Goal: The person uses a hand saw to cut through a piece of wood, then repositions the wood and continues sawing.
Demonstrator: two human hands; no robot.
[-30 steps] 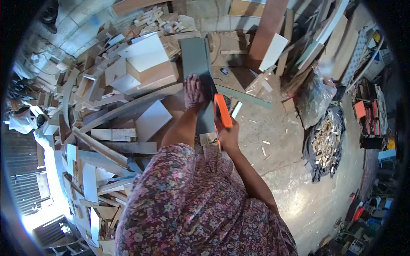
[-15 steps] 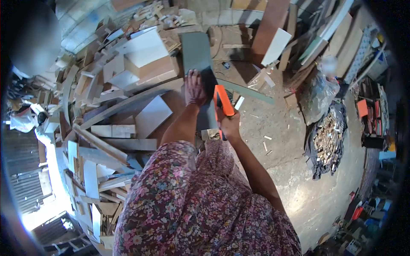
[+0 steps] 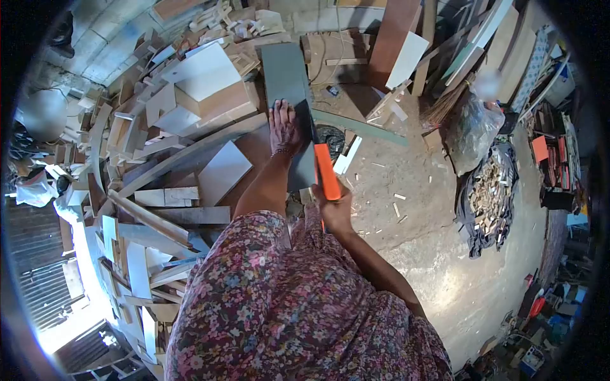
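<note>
A long grey-green board stretches away in front of me. My left hand lies flat on top of it, fingers extended and pointing toward the far end. In my right hand is a handsaw, its orange handle wrapped by my fingers near my knees. The dark blade runs forward along the right part of the board, just beside my left hand. Part of the handle is hidden behind my fingers.
Wood offcuts are heaped on the left, with a long plank across them. A thin green strip lies on the floor to the right. Farther right are a clear plastic bag and a dark cloth holding wood scraps.
My right hand has drawn the saw back toward me, and more of the blade shows over the board. My left hand stays pressed on the board.
</note>
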